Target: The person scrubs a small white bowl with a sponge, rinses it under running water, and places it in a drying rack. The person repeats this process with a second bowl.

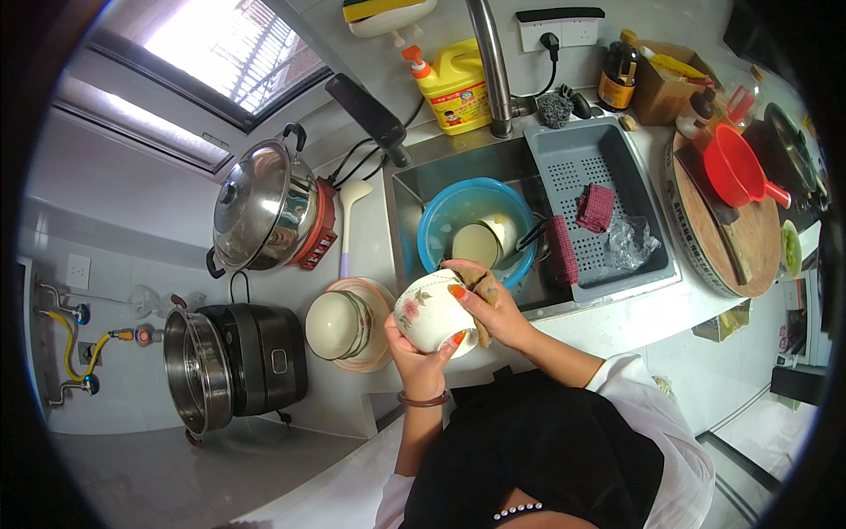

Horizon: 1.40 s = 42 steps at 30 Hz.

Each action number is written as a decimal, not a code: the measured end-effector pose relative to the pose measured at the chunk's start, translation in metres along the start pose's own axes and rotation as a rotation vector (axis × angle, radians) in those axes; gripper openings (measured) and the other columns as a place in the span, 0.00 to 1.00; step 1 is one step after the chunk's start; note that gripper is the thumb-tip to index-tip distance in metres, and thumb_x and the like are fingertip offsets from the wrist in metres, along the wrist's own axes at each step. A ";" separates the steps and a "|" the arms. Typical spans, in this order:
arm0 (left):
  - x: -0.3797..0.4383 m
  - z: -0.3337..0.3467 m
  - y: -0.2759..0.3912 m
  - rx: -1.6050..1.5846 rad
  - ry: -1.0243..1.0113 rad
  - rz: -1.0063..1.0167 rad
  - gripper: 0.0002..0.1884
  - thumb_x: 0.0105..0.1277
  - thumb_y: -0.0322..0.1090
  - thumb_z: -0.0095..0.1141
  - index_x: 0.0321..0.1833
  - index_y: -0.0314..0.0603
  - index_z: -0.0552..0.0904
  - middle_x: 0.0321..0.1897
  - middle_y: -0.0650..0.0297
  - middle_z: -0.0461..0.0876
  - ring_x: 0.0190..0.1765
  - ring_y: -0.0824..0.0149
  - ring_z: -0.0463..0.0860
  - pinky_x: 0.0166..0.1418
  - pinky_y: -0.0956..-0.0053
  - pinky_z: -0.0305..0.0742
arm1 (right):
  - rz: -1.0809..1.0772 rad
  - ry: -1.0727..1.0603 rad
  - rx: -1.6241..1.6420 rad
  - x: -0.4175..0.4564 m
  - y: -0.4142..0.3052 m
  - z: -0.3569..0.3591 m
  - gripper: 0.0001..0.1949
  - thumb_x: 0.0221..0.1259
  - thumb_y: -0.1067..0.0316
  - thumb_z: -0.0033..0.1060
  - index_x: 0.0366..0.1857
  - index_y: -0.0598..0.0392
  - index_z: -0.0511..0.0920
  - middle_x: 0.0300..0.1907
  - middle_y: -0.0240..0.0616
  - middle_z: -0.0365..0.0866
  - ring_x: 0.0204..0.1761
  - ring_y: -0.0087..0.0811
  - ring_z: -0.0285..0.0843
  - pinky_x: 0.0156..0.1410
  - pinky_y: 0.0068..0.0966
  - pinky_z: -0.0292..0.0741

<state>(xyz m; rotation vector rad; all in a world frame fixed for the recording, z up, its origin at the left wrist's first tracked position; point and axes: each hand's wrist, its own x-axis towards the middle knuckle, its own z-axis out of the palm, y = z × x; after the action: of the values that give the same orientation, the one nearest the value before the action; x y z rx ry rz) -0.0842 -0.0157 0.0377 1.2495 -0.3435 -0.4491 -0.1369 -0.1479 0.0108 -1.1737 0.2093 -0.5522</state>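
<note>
My left hand [420, 364] grips a white bowl [426, 311] with a pink flower print, tilted on its side in front of the sink. My right hand [492, 307] holds a brown cloth [486, 291] against the bowl's rim and outside. Just beyond my hands, a blue plastic basin [434, 206] stands in the steel sink, with cloudy water and pale bowls [474, 245] in it. To the left, a stack of bowls [332, 325] lies on plates [380, 304] with orange rims.
A grey drain tray [644, 264] with checked cloths [596, 207] and a plastic bag [630, 243] covers the sink's right side. A cleaver [707, 185] and red ladle [733, 165] lie on the round chopping board [760, 244]. A lidded steel pot [258, 205], rice cooker [271, 360] and ladle [350, 205] stand left.
</note>
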 end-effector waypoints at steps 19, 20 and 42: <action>0.011 -0.036 -0.021 -0.576 0.057 -0.179 0.38 0.60 0.41 0.66 0.71 0.39 0.63 0.70 0.57 0.66 0.72 0.55 0.64 0.77 0.52 0.54 | 0.463 -0.035 0.627 -0.016 0.008 0.011 0.24 0.64 0.64 0.64 0.61 0.55 0.69 0.55 0.32 0.76 0.57 0.23 0.71 0.64 0.24 0.68; 0.011 -0.037 -0.023 -0.585 0.067 -0.187 0.39 0.60 0.42 0.66 0.71 0.40 0.63 0.70 0.57 0.66 0.72 0.55 0.64 0.77 0.51 0.54 | 0.464 -0.044 0.612 -0.016 0.008 0.011 0.23 0.63 0.64 0.65 0.61 0.55 0.70 0.54 0.32 0.76 0.57 0.23 0.71 0.64 0.24 0.68; 0.004 -0.033 -0.007 -0.317 0.102 -0.387 0.30 0.69 0.54 0.49 0.69 0.51 0.64 0.69 0.62 0.64 0.70 0.59 0.63 0.70 0.54 0.62 | 0.166 -0.042 0.005 -0.016 0.006 0.012 0.10 0.55 0.74 0.71 0.37 0.59 0.77 0.27 0.28 0.78 0.24 0.17 0.73 0.26 0.17 0.69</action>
<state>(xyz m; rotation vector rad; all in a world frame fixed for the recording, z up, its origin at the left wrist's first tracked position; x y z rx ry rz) -0.0657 0.0082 0.0216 1.0213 0.0605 -0.7371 -0.1433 -0.1285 0.0075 -1.1499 0.2665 -0.3816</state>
